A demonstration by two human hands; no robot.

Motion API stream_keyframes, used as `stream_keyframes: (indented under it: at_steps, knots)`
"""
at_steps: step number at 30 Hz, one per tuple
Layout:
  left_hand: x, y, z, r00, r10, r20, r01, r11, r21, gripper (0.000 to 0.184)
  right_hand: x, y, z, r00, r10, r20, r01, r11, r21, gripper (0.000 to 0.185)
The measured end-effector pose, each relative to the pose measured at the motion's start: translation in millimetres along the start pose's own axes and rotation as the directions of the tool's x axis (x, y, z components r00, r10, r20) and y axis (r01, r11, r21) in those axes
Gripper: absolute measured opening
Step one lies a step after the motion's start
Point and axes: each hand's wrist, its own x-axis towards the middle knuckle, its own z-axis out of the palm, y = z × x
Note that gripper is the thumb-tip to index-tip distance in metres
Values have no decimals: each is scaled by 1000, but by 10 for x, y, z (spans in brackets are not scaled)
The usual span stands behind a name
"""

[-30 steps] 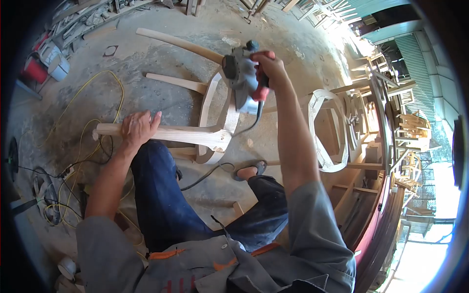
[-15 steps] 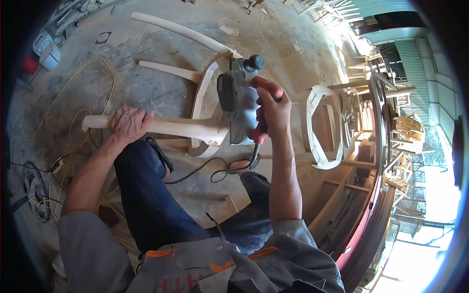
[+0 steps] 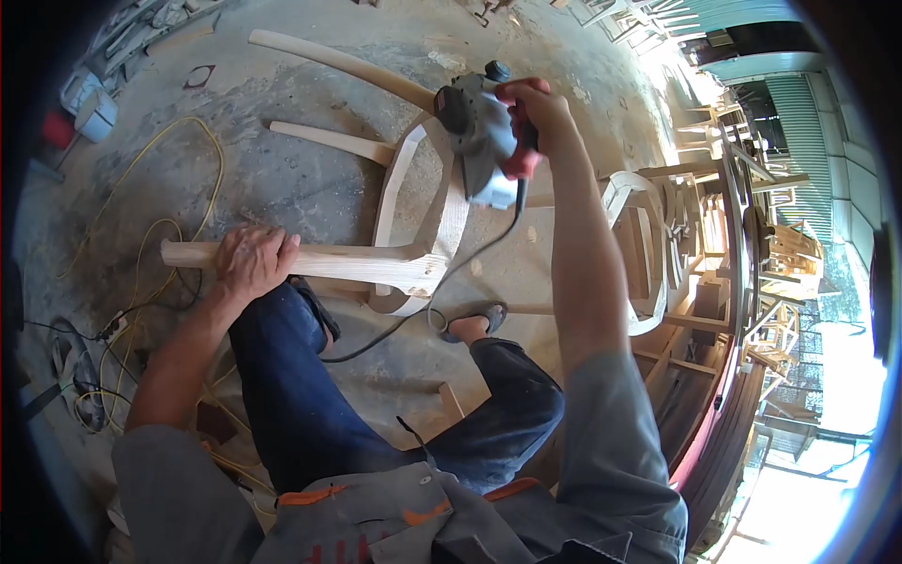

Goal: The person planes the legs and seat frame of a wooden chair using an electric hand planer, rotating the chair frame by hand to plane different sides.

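Note:
My left hand [image 3: 256, 260] is closed around a pale wooden chair leg, part of a curved chair frame [image 3: 399, 270] that lies on its side across the floor. My right hand [image 3: 545, 111] grips the red and black handle of a grey belt sander [image 3: 481, 141]. The sander's underside is hidden, and it sits over the far part of the frame's curved rail [image 3: 453, 211]. From the tool a dark power cord [image 3: 489, 246] runs down toward my feet. The frame's other legs [image 3: 338, 64] point to the left.
A second curved wooden frame [image 3: 620, 193] stands to the right, near stacked timber and shelving [image 3: 700, 320]. Yellow cable [image 3: 218, 155] and dark cords lie on the dusty concrete floor at left. Buckets [image 3: 96, 115] stand at the far left, and several chair frames [image 3: 780, 249] fill the right background.
My right hand has carried the sander up and away along the curved rail, uncovering its nearer part. The cord has stretched out. My left hand stays on the leg, shifted very slightly.

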Motion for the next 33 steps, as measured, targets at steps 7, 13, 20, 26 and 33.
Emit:
stream_keyframes:
  at_steps: [7, 13, 20, 26, 33]
  knots:
    - [2, -36, 72, 994, 25, -109, -23, 1000, 17, 35, 137, 129, 0, 1000, 12, 13, -13, 997, 79, 14]
    - [-25, -81, 160, 992, 41, -120, -39, 999, 19, 36, -1303, 633, -39, 989, -96, -108, 105, 991, 78, 31]
    - [-15, -58, 100, 995, 37, -95, -37, 999, 0, 34, -2678, 1328, 266, 944, -157, -289, 188, 978, 85, 59]
    - [-12, -102, 129, 992, 83, -97, -84, 996, 0, 30, -2296, 1051, 133, 969, -137, -204, 148, 988, 40, 53]
    - [-46, -116, 68, 991, 104, -84, -107, 994, -27, 28, -1892, 701, 43, 991, -77, -109, 81, 996, 31, 44]
